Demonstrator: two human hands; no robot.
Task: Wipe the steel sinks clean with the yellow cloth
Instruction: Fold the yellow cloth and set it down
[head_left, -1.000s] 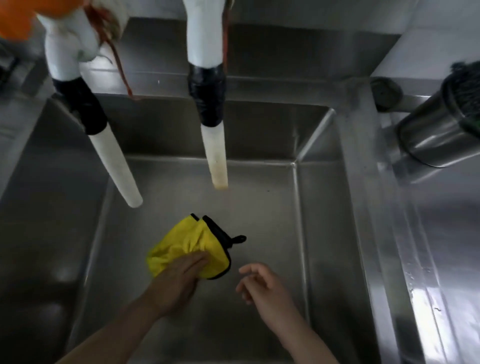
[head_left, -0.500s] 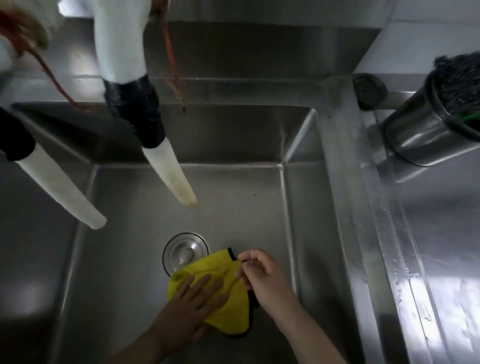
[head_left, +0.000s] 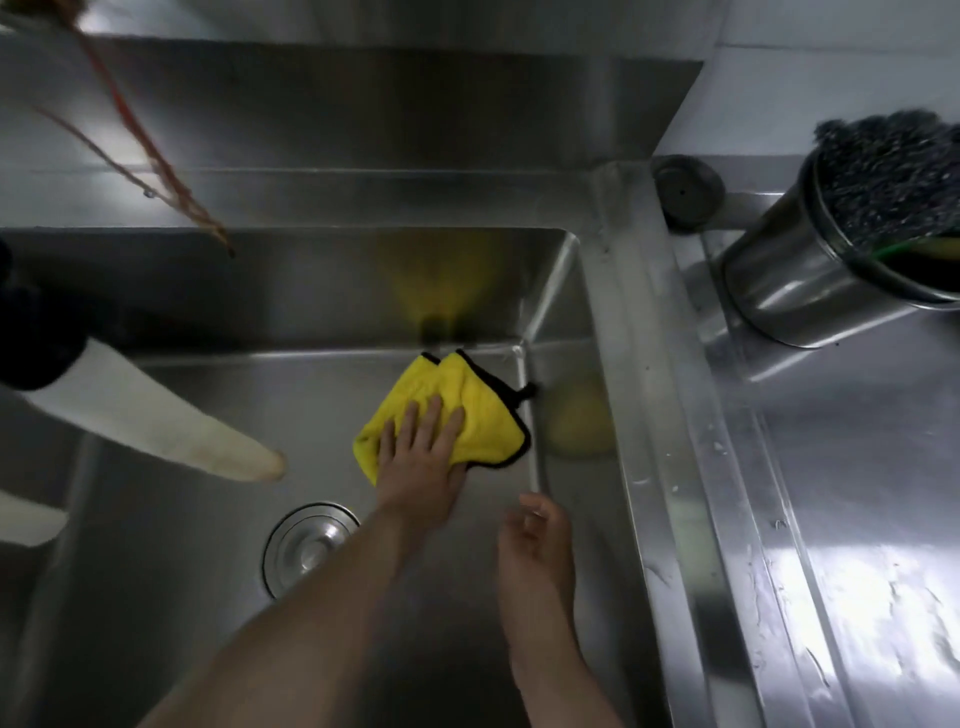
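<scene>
The yellow cloth (head_left: 483, 410), edged in black, lies bunched on the floor of the steel sink (head_left: 561, 291) in its far right corner. My left hand (head_left: 423, 457) presses flat on the cloth with straight, spread fingers. My right hand (head_left: 535, 540) hovers just in front of it near the right wall, fingers loosely curled and holding nothing. The cloth's black loop touches the right wall.
A round drain (head_left: 306, 545) sits in the sink floor left of my left arm. A white tap spout (head_left: 156, 421) reaches in from the left. On the wet right-hand counter stands a steel canister (head_left: 810, 275) of dark scrubbers, with a round black plug (head_left: 685, 189) behind it.
My left hand has pushed the cloth from the middle of the sink floor, past the drain, into the far right corner. My right hand let go of the cloth's edge and drew back.
</scene>
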